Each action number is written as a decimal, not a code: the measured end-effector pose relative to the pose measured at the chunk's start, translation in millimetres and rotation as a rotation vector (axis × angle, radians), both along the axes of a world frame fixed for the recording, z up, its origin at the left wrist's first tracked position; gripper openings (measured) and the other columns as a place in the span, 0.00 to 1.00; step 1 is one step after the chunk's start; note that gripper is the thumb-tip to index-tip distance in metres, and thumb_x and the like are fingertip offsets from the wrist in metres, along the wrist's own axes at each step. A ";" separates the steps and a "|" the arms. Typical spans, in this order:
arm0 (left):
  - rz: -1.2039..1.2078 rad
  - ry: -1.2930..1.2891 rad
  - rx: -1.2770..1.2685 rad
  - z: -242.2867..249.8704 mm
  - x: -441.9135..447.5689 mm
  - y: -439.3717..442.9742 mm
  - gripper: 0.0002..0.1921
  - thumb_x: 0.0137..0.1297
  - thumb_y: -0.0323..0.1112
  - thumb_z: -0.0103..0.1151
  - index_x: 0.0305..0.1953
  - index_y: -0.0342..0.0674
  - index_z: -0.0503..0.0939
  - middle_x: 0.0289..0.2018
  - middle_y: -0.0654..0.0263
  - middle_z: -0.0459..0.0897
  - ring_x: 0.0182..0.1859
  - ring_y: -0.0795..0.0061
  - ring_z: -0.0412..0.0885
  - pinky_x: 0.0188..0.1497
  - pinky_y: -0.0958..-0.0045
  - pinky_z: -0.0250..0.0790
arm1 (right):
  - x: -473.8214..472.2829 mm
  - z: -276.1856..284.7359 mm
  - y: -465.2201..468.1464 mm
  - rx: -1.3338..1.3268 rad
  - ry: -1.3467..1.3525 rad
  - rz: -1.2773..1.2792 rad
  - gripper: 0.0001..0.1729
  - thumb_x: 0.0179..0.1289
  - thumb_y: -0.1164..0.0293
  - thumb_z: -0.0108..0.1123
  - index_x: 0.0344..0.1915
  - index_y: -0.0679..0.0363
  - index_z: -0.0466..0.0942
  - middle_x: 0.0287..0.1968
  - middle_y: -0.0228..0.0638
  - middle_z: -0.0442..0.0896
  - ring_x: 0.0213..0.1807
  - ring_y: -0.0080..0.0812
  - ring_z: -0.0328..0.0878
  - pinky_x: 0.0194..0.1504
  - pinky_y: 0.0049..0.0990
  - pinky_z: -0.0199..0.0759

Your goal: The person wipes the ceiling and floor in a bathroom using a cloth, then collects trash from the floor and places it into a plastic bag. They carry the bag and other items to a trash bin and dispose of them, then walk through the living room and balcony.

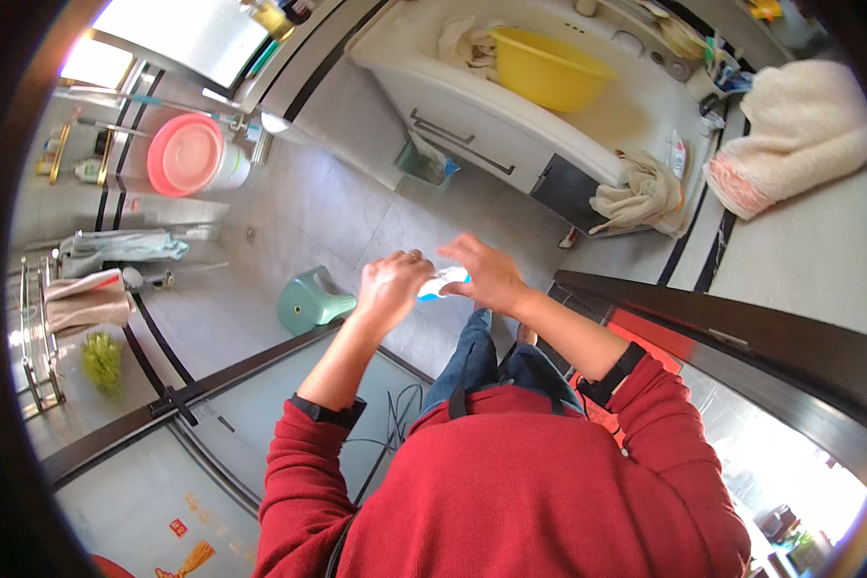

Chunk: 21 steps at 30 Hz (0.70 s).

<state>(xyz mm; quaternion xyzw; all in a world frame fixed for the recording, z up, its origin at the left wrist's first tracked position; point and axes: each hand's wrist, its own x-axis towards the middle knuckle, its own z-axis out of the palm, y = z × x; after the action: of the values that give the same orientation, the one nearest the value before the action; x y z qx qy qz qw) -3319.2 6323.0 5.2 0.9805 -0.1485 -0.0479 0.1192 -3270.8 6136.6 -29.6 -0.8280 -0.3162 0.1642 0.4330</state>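
Observation:
Held in front of my body is a small white-and-blue pack (pixel 444 282), partly hidden by my fingers; its exact kind is not clear. My left hand (pixel 397 285) grips its left end, fingers bent over it. On its other end is my right hand (pixel 485 273), thumb along the near side and fingers curved above. Both hands are over the grey tile floor (pixel 332 209). A green plastic stool (pixel 309 300) stands on the floor to the left of my left hand.
A yellow basin (pixel 549 68) sits in the white washbasin (pixel 469 94) ahead. Cloths and a towel (pixel 802 130) lie at right. A pink basin (pixel 186 155), a bin (pixel 423 166) and wall racks (pixel 36 332) are around. A glass door (pixel 296 433) is at left, a dark door edge (pixel 693 311) at right.

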 end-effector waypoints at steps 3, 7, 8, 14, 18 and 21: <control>0.025 0.057 -0.003 -22.0 -12.3 -3.4 0.07 0.52 0.37 0.54 0.32 0.49 0.80 0.28 0.71 0.77 0.34 0.70 0.77 0.34 0.68 0.69 | -5.3 -29.0 12.2 -0.103 0.005 0.081 0.10 0.51 0.62 0.63 0.32 0.53 0.77 0.34 0.33 0.76 0.39 0.39 0.76 0.35 0.36 0.70; 0.272 0.016 -0.304 -61.3 -20.2 2.2 0.09 0.53 0.37 0.60 0.35 0.45 0.80 0.34 0.67 0.78 0.38 0.67 0.76 0.41 0.66 0.66 | -6.9 -76.5 20.9 -0.190 0.007 0.058 0.07 0.50 0.65 0.62 0.24 0.56 0.79 0.27 0.36 0.76 0.32 0.44 0.75 0.32 0.39 0.67; 0.395 -0.040 -0.339 -74.0 -23.5 5.6 0.11 0.53 0.37 0.60 0.38 0.44 0.79 0.35 0.65 0.77 0.39 0.65 0.75 0.42 0.65 0.66 | -3.5 -90.4 24.6 -0.199 -0.007 0.051 0.07 0.50 0.65 0.61 0.24 0.57 0.78 0.27 0.37 0.76 0.32 0.44 0.75 0.32 0.40 0.67; 1.063 0.074 -0.666 -168.9 -103.8 34.8 0.12 0.61 0.28 0.52 0.47 0.37 0.75 0.39 0.55 0.72 0.42 0.58 0.71 0.45 0.66 0.65 | 52.4 -229.0 71.0 -0.441 0.233 -0.161 0.11 0.53 0.61 0.58 0.25 0.55 0.80 0.32 0.40 0.79 0.39 0.45 0.76 0.38 0.42 0.68; 1.161 0.335 -0.631 -232.4 -200.4 28.7 0.10 0.66 0.32 0.48 0.42 0.34 0.77 0.37 0.52 0.78 0.42 0.56 0.74 0.47 0.65 0.66 | 117.3 -345.4 126.2 -0.418 0.238 -0.377 0.12 0.55 0.60 0.57 0.27 0.57 0.80 0.33 0.42 0.79 0.39 0.47 0.76 0.38 0.45 0.68; 1.352 0.522 -0.653 -257.9 -267.5 14.9 0.11 0.67 0.34 0.49 0.43 0.35 0.78 0.36 0.53 0.78 0.40 0.58 0.76 0.46 0.65 0.67 | 173.9 -403.5 167.6 -0.351 0.028 -0.375 0.14 0.57 0.60 0.57 0.29 0.60 0.79 0.31 0.45 0.79 0.35 0.48 0.75 0.36 0.43 0.66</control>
<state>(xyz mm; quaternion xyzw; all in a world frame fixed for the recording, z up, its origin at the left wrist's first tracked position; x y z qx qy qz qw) -3586.8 6337.9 -252.8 0.7307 0.5053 -0.1473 0.4348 -3097.0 6304.3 -433.1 -0.9323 -0.1177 0.1448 0.3097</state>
